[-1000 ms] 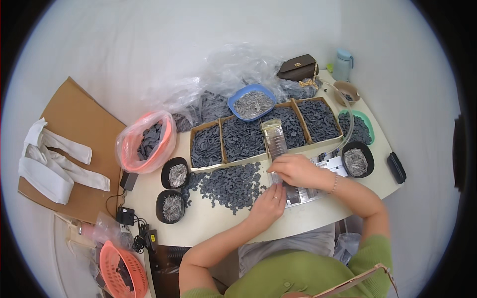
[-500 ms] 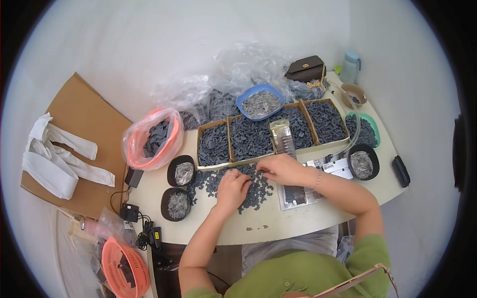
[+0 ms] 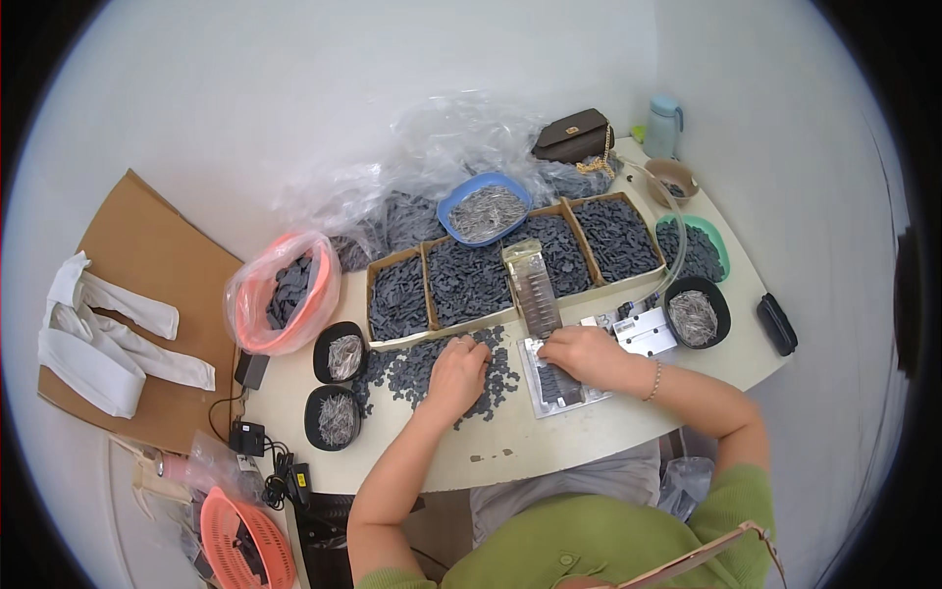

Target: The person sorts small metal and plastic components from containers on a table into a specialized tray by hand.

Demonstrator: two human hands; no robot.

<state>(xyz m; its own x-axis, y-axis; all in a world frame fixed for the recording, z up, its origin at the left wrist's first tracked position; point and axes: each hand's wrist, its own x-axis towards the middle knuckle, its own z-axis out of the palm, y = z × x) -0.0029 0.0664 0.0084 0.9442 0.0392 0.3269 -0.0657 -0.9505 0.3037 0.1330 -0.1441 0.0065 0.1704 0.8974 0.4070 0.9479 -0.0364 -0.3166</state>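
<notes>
My left hand (image 3: 457, 376) rests over a loose pile of small dark grey plastic pieces (image 3: 410, 371), its fingers curled together down among them. My right hand (image 3: 593, 355) is above a silver metal fixture (image 3: 542, 404) with dark rows in it. The fingertips there are pressed together and pointing down, and anything in them is too small to make out. A clear ribbed plastic strip (image 3: 533, 285) runs from the fixture up over the cardboard trays (image 3: 471, 321), which are filled with similar dark pieces. Beside the right hand sits a white block-like device (image 3: 645, 332).
Black bowls of thin metal pins stand at left (image 3: 332, 442) and right (image 3: 724, 324). A blue basin (image 3: 447, 204) of pins sits on the trays. An orange basket (image 3: 328, 312), a green bowl (image 3: 723, 245), a clear tube (image 3: 681, 221) and a black case (image 3: 776, 324) lie around.
My right hand has moved from the pile of dark pieces rightward to the metal fixture. My left hand stays over the pile. The whole view has shifted slightly.
</notes>
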